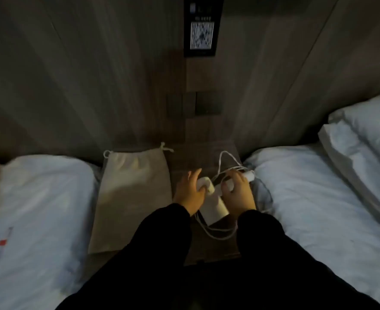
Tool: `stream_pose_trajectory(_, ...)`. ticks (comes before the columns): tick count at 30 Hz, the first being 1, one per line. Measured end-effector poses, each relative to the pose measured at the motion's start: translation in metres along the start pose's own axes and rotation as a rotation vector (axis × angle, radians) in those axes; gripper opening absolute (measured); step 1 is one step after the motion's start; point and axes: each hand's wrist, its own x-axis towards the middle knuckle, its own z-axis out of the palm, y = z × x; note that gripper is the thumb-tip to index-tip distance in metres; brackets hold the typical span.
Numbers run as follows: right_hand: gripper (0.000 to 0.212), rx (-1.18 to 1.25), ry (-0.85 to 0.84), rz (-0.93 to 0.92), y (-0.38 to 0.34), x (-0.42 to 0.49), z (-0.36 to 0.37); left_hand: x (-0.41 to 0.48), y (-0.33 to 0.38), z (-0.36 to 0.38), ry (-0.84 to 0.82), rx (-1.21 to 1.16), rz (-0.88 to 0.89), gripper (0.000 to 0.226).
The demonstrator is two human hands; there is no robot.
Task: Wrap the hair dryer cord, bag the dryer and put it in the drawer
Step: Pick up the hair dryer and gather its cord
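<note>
A white hair dryer [213,209] lies on the dark wooden nightstand [184,159] between two beds. My left hand [190,191] grips the dryer's upper end. My right hand [239,193] holds the handle and loops of the white cord [225,157], with the plug end [249,175] sticking out to the right. More cord trails below the dryer [218,236]. A beige drawstring bag [131,198] lies flat to the left of the dryer, its mouth toward the wall. No drawer is visible.
White-sheeted beds flank the nightstand, left [39,209] and right [318,198], with pillows [363,139] at far right. A dark switch panel [198,106] and a QR-code sign [202,34] are on the wood-panelled wall behind.
</note>
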Motion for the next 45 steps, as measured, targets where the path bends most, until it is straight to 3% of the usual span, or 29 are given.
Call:
stream_pose_trajectory(4, 0.048, -0.124, 0.063, -0.067, 0.033, 0.027, 0.026, 0.024, -0.016, 0.025, 0.048, -0.128, 0.006, 0.053)
stream_pose_trajectory(9, 0.041, -0.253, 0.124, -0.241, 0.066, 0.043, 0.046, 0.035, -0.035, 0.043, 0.245, -0.131, 0.156, 0.039)
stream_pose_trajectory(12, 0.03, -0.119, 0.145, -0.202, 0.068, 0.052, 0.046, 0.038, -0.04, 0.049, 0.31, -0.152, 0.276, 0.015)
stream_pose_trajectory(15, 0.022, -0.112, 0.072, -0.17, 0.068, 0.066, 0.048, 0.043, -0.045, 0.053, 0.354, -0.167, 0.348, 0.011)
stream_pose_trajectory(18, 0.044, -0.151, 0.021, -0.144, 0.062, 0.079, 0.049, 0.049, -0.045, 0.055, 0.366, -0.184, 0.366, 0.013)
stream_pose_trajectory(20, 0.037, -0.182, 0.007, -0.152, 0.058, 0.082, 0.051, 0.051, -0.044, 0.054, 0.357, -0.152, 0.374, 0.011)
stream_pose_trajectory(23, 0.038, -0.122, 0.038, -0.168, 0.058, 0.086, 0.047, 0.047, -0.04, 0.051, 0.347, -0.066, 0.376, 0.027)
stream_pose_trajectory(27, 0.036, -0.058, 0.074, -0.208, 0.068, 0.067, 0.038, 0.02, -0.025, 0.065, 0.429, 0.242, 0.431, 0.054)
stream_pose_trajectory(30, 0.04, -0.013, 0.092, -0.203, 0.077, 0.045, 0.029, 0.0, -0.013, 0.081, 0.247, 0.434, 0.251, 0.08)
stream_pose_trajectory(36, 0.031, 0.025, 0.086, -0.213, 0.093, 0.008, 0.019, -0.014, -0.019, 0.084, 0.194, 0.008, 0.069, 0.103)
stream_pose_trajectory(45, 0.036, 0.132, 0.275, -0.151, 0.11, -0.017, -0.006, -0.036, -0.019, 0.076, 0.251, 0.045, 0.12, 0.1)
